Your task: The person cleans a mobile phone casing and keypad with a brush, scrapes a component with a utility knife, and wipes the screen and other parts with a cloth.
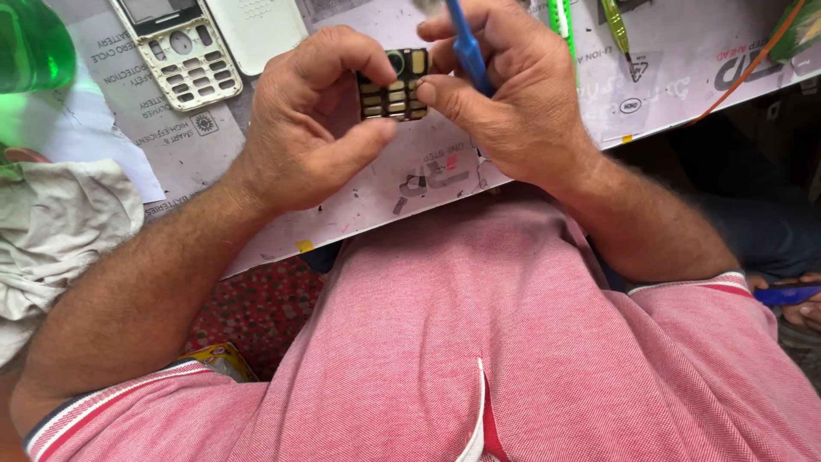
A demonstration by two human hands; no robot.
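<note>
Small keypad circuit board (393, 85) pinched between both hands, just above the counter (684, 60).

Left hand (312, 128) pinching its left edge and lower corner; right hand (513, 98) pinching the right edge, blue tool (469, 51) tucked in too. Looks light, thin, stiff, probably fragile: best taken by the edges. Contact face up, long axis running away from the body, round-ringed end farthest.
</note>
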